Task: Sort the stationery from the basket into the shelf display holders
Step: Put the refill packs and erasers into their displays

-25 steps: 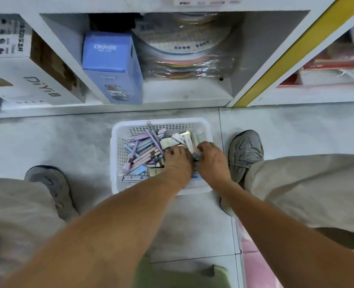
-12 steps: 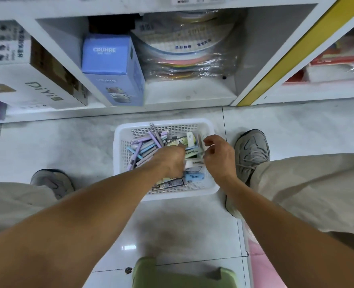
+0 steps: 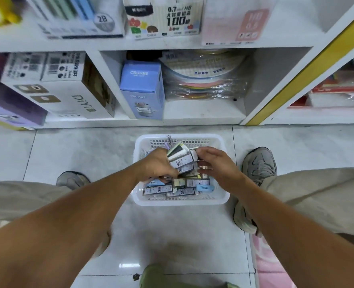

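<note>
From the head camera, the step in hand looks like gathering a handful of small packs out of the basket (image 3: 180, 199) on the floor before carrying them up to the shelf (image 3: 172, 45). To do it well, the bundle should be squared up and held firmly along its sides, since the packs look slick and loosely fanned, and one could slip back into the basket on the lift. The left hand (image 3: 157, 166) is curled around the bundle (image 3: 181, 160), knuckles up, with the pack ends sticking out past the fingers. The right hand (image 3: 214, 165) sits just beside it, thumb and fingers bent against the bundle's far end, steadying it; whether it truly pinches is hard to tell. Both forearms reach forward and down between the knees. More packs (image 3: 172, 189) lie flat in the basket's near half.
</note>
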